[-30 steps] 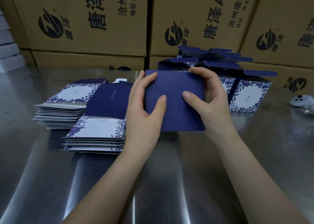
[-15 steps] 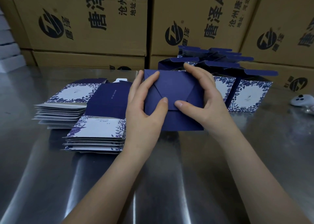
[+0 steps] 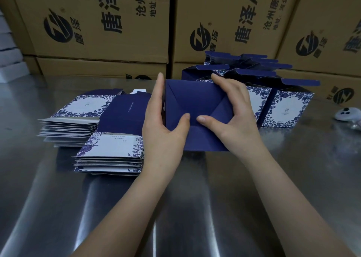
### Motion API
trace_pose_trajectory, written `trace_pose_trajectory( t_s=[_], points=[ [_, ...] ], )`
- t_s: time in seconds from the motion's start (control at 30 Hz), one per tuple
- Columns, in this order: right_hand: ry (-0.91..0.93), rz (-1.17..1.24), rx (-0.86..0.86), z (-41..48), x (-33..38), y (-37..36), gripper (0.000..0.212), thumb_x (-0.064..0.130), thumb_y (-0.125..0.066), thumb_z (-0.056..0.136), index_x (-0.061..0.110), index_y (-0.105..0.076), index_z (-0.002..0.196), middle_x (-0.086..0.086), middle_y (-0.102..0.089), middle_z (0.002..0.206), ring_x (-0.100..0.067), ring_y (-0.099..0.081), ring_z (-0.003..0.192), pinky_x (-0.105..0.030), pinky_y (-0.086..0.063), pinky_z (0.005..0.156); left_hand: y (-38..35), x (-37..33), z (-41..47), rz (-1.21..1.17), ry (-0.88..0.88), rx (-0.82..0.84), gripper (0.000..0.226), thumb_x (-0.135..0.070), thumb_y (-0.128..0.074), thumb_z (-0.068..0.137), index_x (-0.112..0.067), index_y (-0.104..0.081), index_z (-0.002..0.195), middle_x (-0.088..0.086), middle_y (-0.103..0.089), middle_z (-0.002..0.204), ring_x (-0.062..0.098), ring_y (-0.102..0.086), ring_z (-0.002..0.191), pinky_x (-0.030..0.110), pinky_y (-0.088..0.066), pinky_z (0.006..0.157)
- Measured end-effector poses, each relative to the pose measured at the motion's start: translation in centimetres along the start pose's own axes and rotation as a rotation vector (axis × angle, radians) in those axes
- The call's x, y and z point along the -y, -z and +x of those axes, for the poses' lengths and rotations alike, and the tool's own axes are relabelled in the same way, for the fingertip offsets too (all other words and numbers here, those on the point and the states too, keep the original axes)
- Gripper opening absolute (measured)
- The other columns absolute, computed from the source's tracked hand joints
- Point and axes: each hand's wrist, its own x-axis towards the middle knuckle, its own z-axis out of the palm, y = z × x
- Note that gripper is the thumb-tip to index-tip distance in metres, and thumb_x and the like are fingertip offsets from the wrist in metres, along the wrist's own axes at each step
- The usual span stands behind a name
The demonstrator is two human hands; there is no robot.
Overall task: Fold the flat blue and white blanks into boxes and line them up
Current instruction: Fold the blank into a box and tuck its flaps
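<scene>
- Box (image 3: 195, 104) being held with flapped end facing the person, for closing.
- Left hand (image 3: 164, 133), right hand (image 3: 236, 120) each gripping a side, thumbs pressing flaps in.
- Blanks (image 3: 109, 145) lying just left; finished boxes (image 3: 287, 108) standing just behind.

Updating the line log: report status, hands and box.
Left hand and right hand grip blue box, thumbs pressing its folded end. Folded boxes stand behind. Flat blanks stacked left, not in the way.

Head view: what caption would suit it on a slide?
Left hand and right hand pressing flaps on a blue box.
</scene>
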Motion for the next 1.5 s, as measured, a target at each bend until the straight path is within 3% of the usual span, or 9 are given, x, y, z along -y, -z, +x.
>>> trace_pose_trajectory(
  t_s=[0.2, 0.43, 0.87, 1.0, 1.13, 1.2, 1.3, 1.37, 1.5],
  points=[
    [0.053, -0.083, -0.060, 0.0, -0.1, -0.5, 0.070, 0.012, -0.083, 0.070, 0.019, -0.051, 0.132, -0.001, -0.043, 0.130, 0.016, -0.033, 0.117, -0.003, -0.024, 0.101, -0.1, 0.3, 0.0, 0.004, 0.034, -0.030, 0.081, -0.003, -0.068, 0.089, -0.039, -0.030, 0.152, -0.018, -0.040, 0.154, -0.004, -0.037, 0.139, 0.036, -0.037, 0.116],
    [0.090, -0.142, -0.085, -0.1, 0.0, -0.7, 0.067, 0.010, -0.083, 0.069, 0.013, -0.053, 0.129, -0.007, -0.045, 0.128, 0.004, -0.035, 0.115, -0.002, -0.023, 0.100, -0.1, 0.5, 0.0, 0.003, 0.050, -0.053, 0.080, -0.005, -0.070, 0.088, -0.037, -0.034, 0.151, -0.019, -0.043, 0.152, -0.005, -0.039, 0.137, 0.035, -0.038, 0.115],
    [0.049, -0.059, 0.008, 0.1, 0.0, 0.0, 0.064, 0.009, -0.076, 0.079, 0.017, -0.047, 0.136, -0.004, -0.041, 0.136, 0.003, -0.035, 0.125, -0.008, -0.024, 0.106, 0.0, 0.5, 0.2, 0.026, 0.039, 0.002, 0.082, -0.001, -0.066, 0.088, -0.038, -0.031, 0.152, -0.020, -0.037, 0.155, -0.005, -0.035, 0.140, 0.036, -0.035, 0.118],
    [0.004, 0.031, -0.016, 0.1, 0.2, 0.1, 0.051, 0.003, -0.064, 0.087, 0.016, -0.050, 0.135, 0.000, -0.044, 0.135, -0.001, -0.038, 0.128, -0.015, -0.028, 0.109, 0.2, 0.4, 0.2, 0.034, 0.022, 0.060, 0.086, 0.000, -0.061, 0.088, -0.044, -0.025, 0.153, -0.024, -0.032, 0.157, -0.007, -0.030, 0.142, 0.035, -0.035, 0.117],
    [-0.048, 0.144, -0.050, 0.2, 0.3, 0.3, 0.045, -0.004, -0.052, 0.092, 0.016, -0.052, 0.133, 0.003, -0.048, 0.133, -0.008, -0.042, 0.129, -0.035, -0.033, 0.112, 0.3, 0.1, 0.3, 0.075, 0.008, 0.133, 0.095, -0.004, -0.053, 0.078, -0.051, -0.017, 0.152, -0.042, -0.022, 0.152, -0.017, -0.024, 0.139, 0.019, -0.040, 0.109],
    [-0.060, 0.162, -0.056, 0.2, 0.3, 0.3, 0.045, -0.003, -0.054, 0.092, 0.019, -0.052, 0.131, 0.004, -0.048, 0.133, -0.009, -0.043, 0.129, -0.040, -0.035, 0.111, 0.4, 0.0, 0.4, 0.077, 0.012, 0.168, 0.099, -0.002, -0.052, 0.075, -0.051, -0.014, 0.153, -0.045, -0.019, 0.149, -0.014, -0.024, 0.141, 0.027, -0.044, 0.109],
    [-0.037, 0.099, -0.063, 0.1, 0.1, 0.2, 0.049, 0.007, -0.069, 0.085, 0.022, -0.053, 0.128, 0.004, -0.049, 0.130, -0.005, -0.043, 0.126, -0.029, -0.036, 0.109, 0.5, -0.1, 0.4, 0.090, 0.013, 0.220, 0.102, 0.001, -0.054, 0.077, -0.048, -0.009, 0.154, -0.048, -0.016, 0.146, -0.012, -0.022, 0.142, 0.035, -0.042, 0.112],
    [0.005, 0.008, -0.084, 0.1, -0.1, 0.0, 0.055, 0.014, -0.078, 0.078, 0.018, -0.053, 0.126, 0.001, -0.049, 0.127, -0.005, -0.043, 0.121, -0.016, -0.032, 0.105, 0.4, -0.2, 0.3, 0.101, 0.013, 0.242, 0.103, 0.004, -0.055, 0.078, -0.045, -0.007, 0.155, -0.038, -0.015, 0.154, -0.009, -0.018, 0.145, 0.040, -0.035, 0.117],
    [0.016, -0.075, -0.147, 0.2, -0.6, -0.2, 0.057, 0.015, -0.083, 0.071, 0.015, -0.055, 0.120, -0.001, -0.051, 0.120, -0.001, -0.042, 0.111, -0.005, -0.028, 0.097, 0.1, -0.2, 0.2, 0.122, 0.002, 0.277, 0.103, 0.000, -0.057, 0.078, -0.042, -0.004, 0.156, -0.025, -0.011, 0.162, -0.007, -0.011, 0.148, 0.043, -0.026, 0.122]
  ],
)
